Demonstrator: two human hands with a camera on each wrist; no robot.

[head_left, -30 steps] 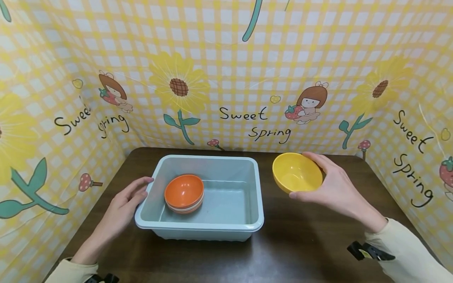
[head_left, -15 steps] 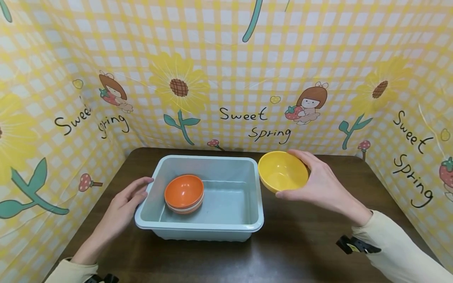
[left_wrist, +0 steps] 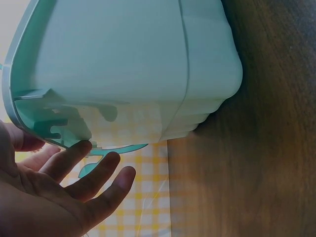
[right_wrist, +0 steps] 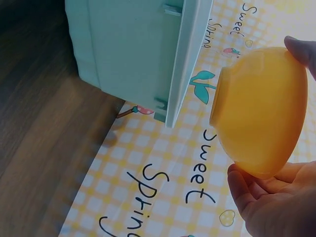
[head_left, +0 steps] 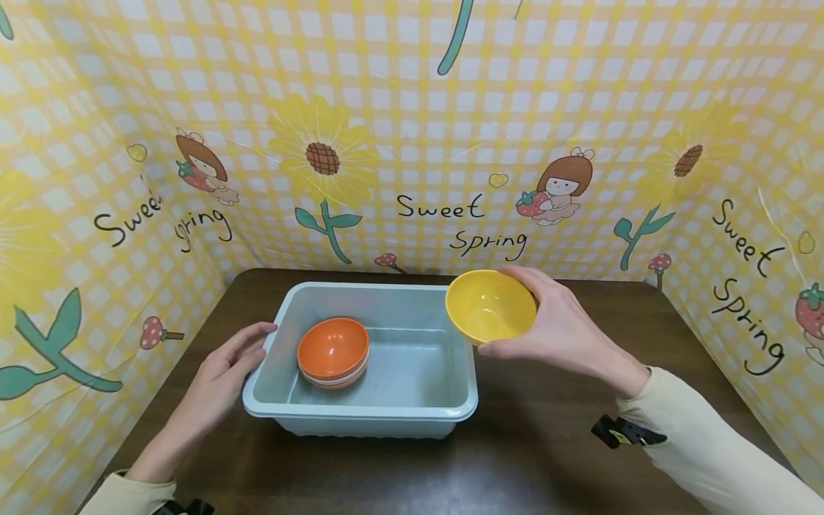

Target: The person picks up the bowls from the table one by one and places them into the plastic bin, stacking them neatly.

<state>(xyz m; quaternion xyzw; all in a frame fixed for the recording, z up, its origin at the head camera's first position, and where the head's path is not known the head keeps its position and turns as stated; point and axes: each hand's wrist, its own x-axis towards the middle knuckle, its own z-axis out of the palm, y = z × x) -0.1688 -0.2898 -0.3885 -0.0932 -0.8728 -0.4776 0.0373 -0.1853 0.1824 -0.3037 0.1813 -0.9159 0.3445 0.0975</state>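
Raised above the right end of the light blue plastic basin [head_left: 380, 413], a yellow bowl [head_left: 487, 315] is gripped by my right hand [head_left: 563, 332], thumb on its near side and fingers on its far side. Its opening tilts toward the head camera; the right wrist view shows the bowl's underside [right_wrist: 261, 108] apart from the basin's rim. My left hand [head_left: 225, 372] touches the basin's left rim, its fingers [left_wrist: 101, 177] loosely spread in the left wrist view. Inside the basin, at the left, sits a stack of bowls with an orange bowl [head_left: 333, 348] on top and a white edge below.
The basin stands on a dark brown wooden table [head_left: 528, 443]. A yellow checked cloth [head_left: 412, 129] with flowers and lettering hangs behind and along both sides. Beside the bowl stack, the right part of the basin's floor [head_left: 408, 361] shows bare.
My right hand has carried the yellow bowl leftward from beside the basin to above its right rim. The left hand stays at the left rim, and the stacked bowls have not moved.
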